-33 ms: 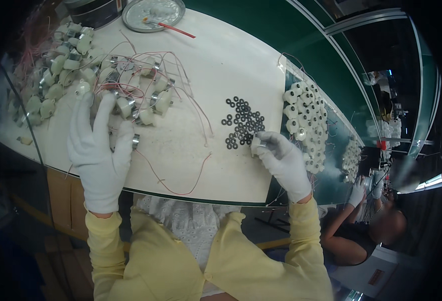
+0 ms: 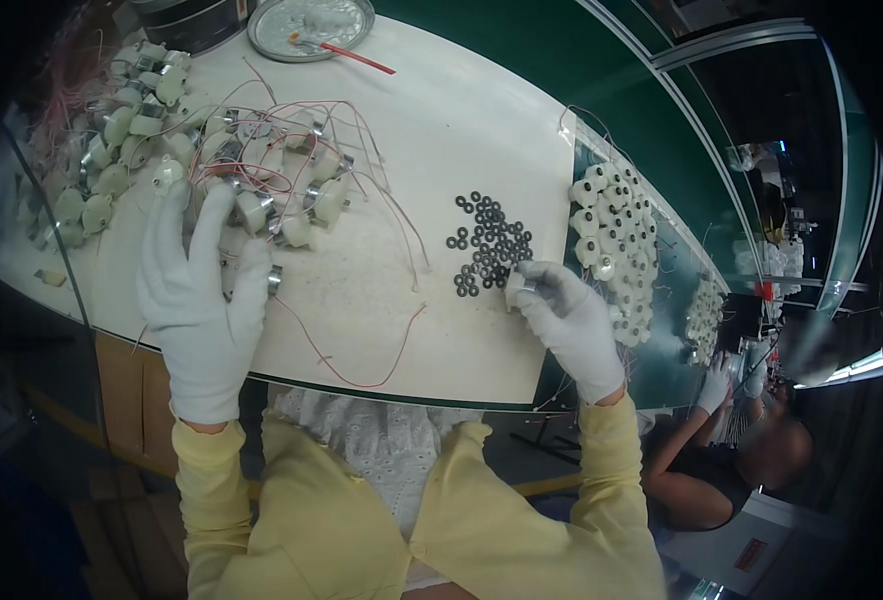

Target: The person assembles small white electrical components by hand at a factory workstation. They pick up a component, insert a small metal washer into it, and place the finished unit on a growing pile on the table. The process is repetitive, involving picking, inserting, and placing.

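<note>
My left hand point(image 2: 197, 300), in a white glove, lies over the left part of the table with its fingers spread. Its fingertips reach the near edge of a pile of small cream-and-silver motors point(image 2: 251, 212) with thin red and white wires. One more motor point(image 2: 275, 280) sits against the thumb, partly hidden by it; a wire trails from there to the right. My right hand point(image 2: 573, 330), gloved too, pinches a small cream motor point(image 2: 517, 290) with a silver band between thumb and fingers. That motor is right beside a scatter of small black rings point(image 2: 489, 240).
Many motors with black rings on them stand in rows point(image 2: 616, 240) on the green surface at right. A larger heap of motors point(image 2: 111, 150) lies far left. A round metal dish point(image 2: 361, 45) holds pale paste and a red-handled stick point(image 2: 366, 60). A co-worker point(image 2: 721, 450) sits at right.
</note>
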Tool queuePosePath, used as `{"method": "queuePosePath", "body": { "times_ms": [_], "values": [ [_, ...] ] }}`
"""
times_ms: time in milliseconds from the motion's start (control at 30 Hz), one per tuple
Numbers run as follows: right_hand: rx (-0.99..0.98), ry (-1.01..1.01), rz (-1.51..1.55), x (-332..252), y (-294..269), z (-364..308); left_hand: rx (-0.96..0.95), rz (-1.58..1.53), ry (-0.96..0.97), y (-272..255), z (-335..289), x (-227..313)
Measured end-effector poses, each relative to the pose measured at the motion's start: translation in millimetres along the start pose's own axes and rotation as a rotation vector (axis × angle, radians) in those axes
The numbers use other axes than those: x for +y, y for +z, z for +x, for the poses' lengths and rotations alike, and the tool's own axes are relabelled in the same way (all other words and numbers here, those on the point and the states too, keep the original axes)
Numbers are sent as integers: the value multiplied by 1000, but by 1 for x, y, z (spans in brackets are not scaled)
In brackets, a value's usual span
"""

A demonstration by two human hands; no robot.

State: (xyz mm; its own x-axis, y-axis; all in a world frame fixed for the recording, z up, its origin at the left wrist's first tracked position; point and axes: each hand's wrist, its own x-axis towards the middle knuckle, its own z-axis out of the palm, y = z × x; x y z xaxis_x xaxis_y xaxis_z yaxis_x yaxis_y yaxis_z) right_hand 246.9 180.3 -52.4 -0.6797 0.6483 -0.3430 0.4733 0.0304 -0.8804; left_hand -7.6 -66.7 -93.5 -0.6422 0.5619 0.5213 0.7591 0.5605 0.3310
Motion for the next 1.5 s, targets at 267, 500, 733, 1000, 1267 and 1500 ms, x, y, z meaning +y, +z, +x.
{"method": "queuePosePath", "body": {
  "times_ms": [267,500,733,1000,1267,1500],
  "values": [
    [240,87,-208,-30,27,-4,1,12,-30,-1,0,2],
    [304,28,-278,-20,31,-1,1,5,-43,0,1,3],
    [187,123,-358,-44,36,-6,16,13,-46,0,-1,1],
    [72,-96,-700,-15,21,-31,-5,22,-52,-6,0,4],
    [164,75,-284,-10,31,-42,-13,25,-35,-3,0,3],
    [184,-398,-636,11,27,-49,11,25,-12,-1,0,3]
  ]
}}
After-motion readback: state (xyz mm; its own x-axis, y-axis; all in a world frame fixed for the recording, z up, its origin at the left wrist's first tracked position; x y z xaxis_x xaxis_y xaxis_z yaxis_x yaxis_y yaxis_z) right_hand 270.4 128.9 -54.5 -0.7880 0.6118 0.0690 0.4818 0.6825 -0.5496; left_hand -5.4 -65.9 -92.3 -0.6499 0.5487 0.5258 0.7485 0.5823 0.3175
